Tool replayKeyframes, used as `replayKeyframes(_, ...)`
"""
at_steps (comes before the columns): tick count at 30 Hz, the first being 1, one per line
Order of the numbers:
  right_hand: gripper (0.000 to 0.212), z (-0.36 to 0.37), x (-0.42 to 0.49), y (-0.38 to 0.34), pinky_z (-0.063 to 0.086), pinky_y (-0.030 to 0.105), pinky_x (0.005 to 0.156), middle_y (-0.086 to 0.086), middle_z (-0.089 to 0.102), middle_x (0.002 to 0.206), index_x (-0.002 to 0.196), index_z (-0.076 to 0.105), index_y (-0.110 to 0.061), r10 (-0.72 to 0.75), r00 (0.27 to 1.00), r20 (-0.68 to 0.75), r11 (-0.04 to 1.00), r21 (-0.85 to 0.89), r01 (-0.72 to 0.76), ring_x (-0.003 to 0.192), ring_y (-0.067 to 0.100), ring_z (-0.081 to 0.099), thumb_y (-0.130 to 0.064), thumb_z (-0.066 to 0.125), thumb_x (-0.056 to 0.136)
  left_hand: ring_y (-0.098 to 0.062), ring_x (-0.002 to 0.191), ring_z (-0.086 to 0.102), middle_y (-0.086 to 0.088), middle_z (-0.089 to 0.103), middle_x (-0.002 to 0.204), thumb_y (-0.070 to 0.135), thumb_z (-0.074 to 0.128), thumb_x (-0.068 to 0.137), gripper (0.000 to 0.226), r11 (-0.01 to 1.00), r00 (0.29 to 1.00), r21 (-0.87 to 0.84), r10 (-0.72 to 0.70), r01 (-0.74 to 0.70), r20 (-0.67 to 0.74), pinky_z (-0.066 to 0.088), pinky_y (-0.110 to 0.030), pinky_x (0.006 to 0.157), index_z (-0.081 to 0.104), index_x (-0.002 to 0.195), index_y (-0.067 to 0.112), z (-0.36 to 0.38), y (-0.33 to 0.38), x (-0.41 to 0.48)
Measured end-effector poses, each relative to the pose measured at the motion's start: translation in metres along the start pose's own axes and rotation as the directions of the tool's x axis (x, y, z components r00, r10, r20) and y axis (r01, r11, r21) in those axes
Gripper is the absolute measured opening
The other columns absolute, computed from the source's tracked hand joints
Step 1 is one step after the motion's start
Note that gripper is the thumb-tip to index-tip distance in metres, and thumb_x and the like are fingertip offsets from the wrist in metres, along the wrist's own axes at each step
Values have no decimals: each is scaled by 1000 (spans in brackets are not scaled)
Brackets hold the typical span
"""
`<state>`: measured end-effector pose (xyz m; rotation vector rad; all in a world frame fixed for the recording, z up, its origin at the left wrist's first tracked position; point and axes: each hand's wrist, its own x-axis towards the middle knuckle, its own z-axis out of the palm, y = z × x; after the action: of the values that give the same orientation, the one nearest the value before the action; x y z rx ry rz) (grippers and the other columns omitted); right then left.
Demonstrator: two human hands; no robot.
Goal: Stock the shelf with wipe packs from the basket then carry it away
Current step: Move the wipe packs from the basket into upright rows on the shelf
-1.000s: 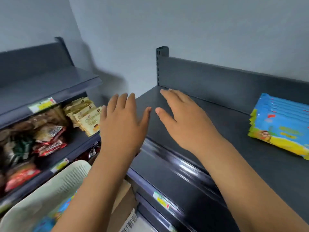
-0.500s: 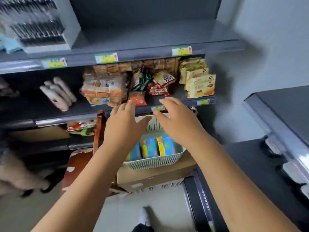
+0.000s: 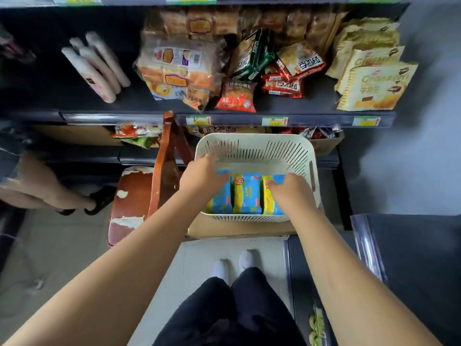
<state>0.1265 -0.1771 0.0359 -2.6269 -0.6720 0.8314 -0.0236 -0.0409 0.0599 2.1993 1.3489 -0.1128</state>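
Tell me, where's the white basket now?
In the middle of the head view, the white basket sits on a cardboard box, just below the snack shelf and right of the brown chair.

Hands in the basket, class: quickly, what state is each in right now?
Left hand: on the left wipe pack; grip cannot be told.
Right hand: grips the right wipe pack.

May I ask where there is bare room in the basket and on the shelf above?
Basket: bare behind the wipe packs; left hand and right hand crowd the near half. Shelf: gap between white rolls and bread bags; packed rightward.
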Motion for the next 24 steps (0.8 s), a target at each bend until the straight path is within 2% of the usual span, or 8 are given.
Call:
replayKeyframes(2, 32, 17, 19, 9, 49, 34, 70, 7, 60, 90, 93, 58, -10, 50, 999, -12, 997, -54, -50, 81, 29, 55, -42, 59, 94, -33, 102, 65, -8, 67, 119, 34, 70, 86, 54, 999, 1000, 40, -8, 7, 30, 56, -40, 77, 54, 135, 19, 19, -3, 27)
replayKeyframes(6, 29, 54, 55, 29, 53, 35, 81, 11, 66, 114, 110, 66, -13, 159, 984, 79, 959, -251, -135, 105, 33, 64, -32, 63, 88, -36, 109, 62, -14, 65, 119, 28, 72, 82, 69, 985, 985, 170, -50, 22, 162, 56, -41, 82, 46, 145, 18, 58, -20, 77)
replayKeyframes(10, 22, 75, 73, 49, 57, 33, 73, 5, 68, 95, 95, 69, -15, 254, 967, 23, 929, -283, -238, 87, 27, 68, -30, 71, 79, -33, 118, 59, -13, 60, 134, 33, 85, 75, 84, 964, 934, 263, -63, -34, 351, 54, -41, 95, 45, 147, 18, 83, -41, 105)
replayKeyframes(13, 25, 77, 75, 57, 51, 28, 56, 4, 67, 88, 87, 68, -17, 218, 975, -46, 943, -249, -222, 79, 27, 68, -35, 78, 73, -37, 123, 54, -14, 54, 138, 31, 91, 66, 89, 934, 950, 341, -4, -107, 311, 50, -41, 100, 50, 144, 18, 92, -50, 112)
replayKeyframes(15, 26, 75, 76, 60, 42, 25, 51, 3, 66, 85, 84, 68, -17, 199, 977, -71, 948, -241, -210, 76, 27, 67, -36, 81, 73, -38, 121, 53, -16, 55, 132, 29, 91, 65, 79, 923, 962, 361, 29, -130, 272, 50, -42, 99, 56, 134, 15, 91, -50, 113)
replayKeyframes(20, 27, 64, 79, 61, 41, 32, 57, 3, 67, 94, 85, 58, -11, 92, 995, -30, 996, 6, -92, 92, 31, 65, -23, 81, 76, -27, 95, 56, -4, 65, 111, 24, 85, 76, 45, 950, 965, 270, 91, -159, 247, 42, -31, 72, 63, 114, 20, 73, -50, 114)
replayKeyframes(22, 24, 59, 79, 58, 52, 38, 74, 4, 71, 108, 90, 61, -8, 64, 998, 17, 967, 245, -66, 103, 30, 66, -16, 80, 77, -27, 93, 59, -1, 67, 104, 28, 83, 78, 36, 955, 958, 215, 151, -205, 242, 45, -32, 71, 64, 108, 22, 57, -45, 113)
replayKeyframes(24, 19, 49, 74, 53, 57, 46, 80, 1, 74, 94, 88, 65, -16, 76, 997, 23, 911, 405, -79, 90, 28, 70, -15, 80, 76, -29, 91, 64, -2, 69, 98, 26, 84, 78, 32, 959, 951, 133, 216, -249, 224, 50, -36, 73, 65, 102, 20, 37, -37, 110)
